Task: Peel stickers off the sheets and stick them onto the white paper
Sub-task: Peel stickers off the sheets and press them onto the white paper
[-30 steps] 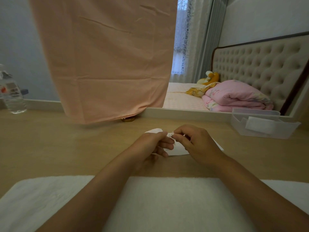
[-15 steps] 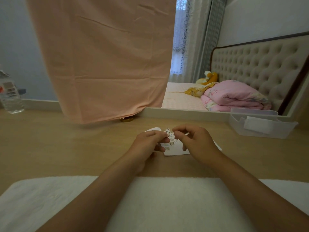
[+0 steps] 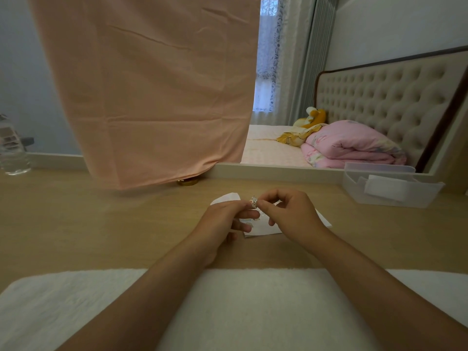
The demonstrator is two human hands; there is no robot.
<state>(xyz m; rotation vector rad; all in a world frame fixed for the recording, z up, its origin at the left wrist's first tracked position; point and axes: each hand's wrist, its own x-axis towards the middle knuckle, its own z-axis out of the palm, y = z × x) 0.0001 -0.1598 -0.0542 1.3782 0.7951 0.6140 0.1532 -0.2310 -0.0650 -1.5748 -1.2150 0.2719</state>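
The white paper (image 3: 263, 228) lies on the wooden desk, mostly hidden under my hands; a few small stickers show on it. A small sticker sheet (image 3: 254, 201) with tiny pictures is held just above the paper between both hands. My left hand (image 3: 222, 219) pinches its left side with thumb and forefinger. My right hand (image 3: 288, 214) pinches its right side, fingers curled. Whether a sticker is lifted off the sheet is too small to tell.
A peach cloth (image 3: 152, 92) hangs over the mirror behind the desk. A clear plastic box (image 3: 390, 191) stands at the right back, a water bottle (image 3: 11, 153) at the far left. A white towel (image 3: 240, 307) covers the near edge under my forearms. A gold lid (image 3: 188, 182) sits under the cloth.
Both hands have lifted the sticker sheet slightly and my right fingers have shifted along it; more of the paper with stickers shows beneath.
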